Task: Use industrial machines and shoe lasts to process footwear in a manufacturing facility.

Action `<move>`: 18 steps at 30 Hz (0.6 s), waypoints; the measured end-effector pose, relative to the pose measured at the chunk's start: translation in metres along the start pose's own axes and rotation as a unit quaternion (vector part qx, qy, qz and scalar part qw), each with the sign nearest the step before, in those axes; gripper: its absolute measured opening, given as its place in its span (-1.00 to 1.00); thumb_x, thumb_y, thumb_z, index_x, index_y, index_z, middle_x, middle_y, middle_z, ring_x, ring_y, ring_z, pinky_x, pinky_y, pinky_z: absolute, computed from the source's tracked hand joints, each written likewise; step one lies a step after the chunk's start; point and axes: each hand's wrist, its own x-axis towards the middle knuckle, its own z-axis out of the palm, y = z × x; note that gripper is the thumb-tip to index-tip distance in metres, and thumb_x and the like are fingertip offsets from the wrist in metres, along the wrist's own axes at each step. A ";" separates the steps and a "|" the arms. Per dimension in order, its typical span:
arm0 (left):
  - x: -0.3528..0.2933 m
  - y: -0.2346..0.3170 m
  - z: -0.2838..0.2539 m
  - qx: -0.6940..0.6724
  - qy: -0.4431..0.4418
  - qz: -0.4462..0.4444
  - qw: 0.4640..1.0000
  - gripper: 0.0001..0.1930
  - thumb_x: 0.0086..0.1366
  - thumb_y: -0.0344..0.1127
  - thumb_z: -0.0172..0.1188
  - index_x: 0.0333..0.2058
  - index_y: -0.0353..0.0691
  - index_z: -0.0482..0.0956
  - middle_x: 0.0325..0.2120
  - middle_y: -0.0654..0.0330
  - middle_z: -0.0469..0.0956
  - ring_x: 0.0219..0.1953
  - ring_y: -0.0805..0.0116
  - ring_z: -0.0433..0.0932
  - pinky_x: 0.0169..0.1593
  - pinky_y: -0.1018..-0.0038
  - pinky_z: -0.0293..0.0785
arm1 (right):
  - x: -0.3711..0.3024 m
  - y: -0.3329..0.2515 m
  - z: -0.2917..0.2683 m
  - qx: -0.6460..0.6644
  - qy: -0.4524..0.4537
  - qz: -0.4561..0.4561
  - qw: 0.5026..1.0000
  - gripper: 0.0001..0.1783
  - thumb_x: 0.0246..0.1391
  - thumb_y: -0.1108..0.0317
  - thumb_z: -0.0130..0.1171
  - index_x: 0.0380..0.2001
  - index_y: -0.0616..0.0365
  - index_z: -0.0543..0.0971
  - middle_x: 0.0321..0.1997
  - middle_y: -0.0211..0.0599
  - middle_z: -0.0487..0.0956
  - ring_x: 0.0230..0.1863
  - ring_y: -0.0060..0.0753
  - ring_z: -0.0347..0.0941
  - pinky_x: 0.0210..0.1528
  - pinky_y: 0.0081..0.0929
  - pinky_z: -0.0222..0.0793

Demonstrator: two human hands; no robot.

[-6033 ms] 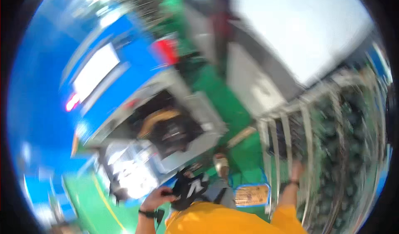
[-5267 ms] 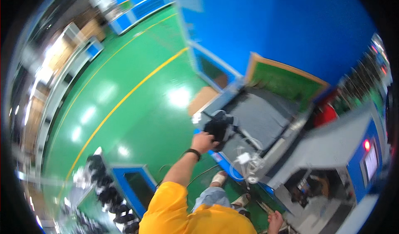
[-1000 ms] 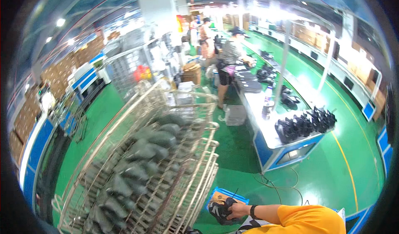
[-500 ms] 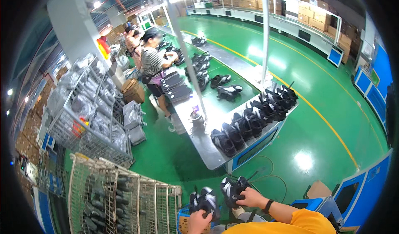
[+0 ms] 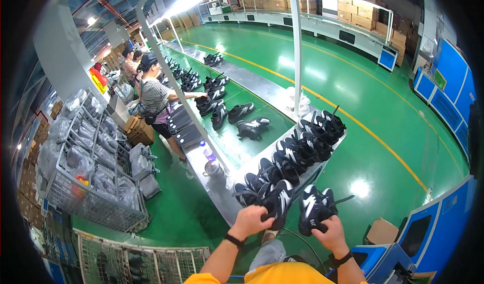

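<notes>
Head view: left hand (image 5: 250, 222) at 6 o'clock, fingers clamped on a black-and-white shoe (image 5: 280, 202) at 5. Right hand (image 5: 330, 234) near 5, fingers clamped on a second shoe (image 5: 312, 208), toward 4:30, strap sticking out at its right. Shoe row (image 5: 288, 155) at 4, on the bench (image 5: 219, 202); the left-hand shoe overlaps it in view, can't tell if touching. Co-worker (image 5: 153, 95) at 10, arm out over more shoes (image 5: 209, 105). Wire cart (image 5: 96, 207) at 8.
</notes>
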 end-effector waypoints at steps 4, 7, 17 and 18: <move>0.103 -0.085 0.000 -0.051 -0.044 0.021 0.998 -0.64 0.07 0.01 0.44 -0.39 -0.18 0.68 -0.46 0.04 0.64 -0.34 0.00 0.64 -0.24 0.22 0.57 | 0.023 0.013 -0.007 -0.013 0.084 0.022 0.996 -0.63 -0.30 0.26 0.55 -0.44 0.22 0.62 -0.26 -0.07 0.51 -0.15 0.07 0.47 -0.10 -0.11 0.44; 0.178 -0.145 -0.006 -0.100 -0.074 -0.054 0.991 -0.63 0.07 0.05 0.43 -0.38 -0.16 0.70 -0.46 0.02 0.66 -0.34 -0.02 0.65 -0.24 0.22 0.56 | 0.038 0.014 -0.006 -0.004 0.140 0.100 0.985 -0.58 -0.30 0.26 0.55 -0.42 0.27 0.58 -0.26 -0.09 0.48 -0.17 0.04 0.47 -0.13 -0.16 0.43; 0.328 -0.319 0.079 0.028 -0.272 -0.122 0.954 -0.50 0.06 0.16 0.32 -0.23 -0.15 0.73 -0.23 -0.03 0.71 -0.12 -0.06 0.66 -0.01 0.15 0.57 | 0.097 -0.023 -0.010 -0.104 0.071 0.159 0.979 -0.65 0.02 0.27 0.48 -0.23 0.27 0.64 -0.18 0.03 0.58 -0.11 0.13 0.51 -0.05 -0.13 0.44; 0.331 -0.331 0.085 0.037 -0.238 -0.077 0.968 -0.55 0.07 0.12 0.34 -0.25 -0.12 0.73 -0.21 0.00 0.68 -0.12 -0.06 0.66 0.00 0.14 0.57 | 0.106 -0.030 -0.009 -0.088 0.080 0.160 0.980 -0.65 -0.08 0.32 0.54 -0.32 0.24 0.59 -0.22 0.02 0.53 -0.16 0.17 0.47 -0.09 -0.10 0.42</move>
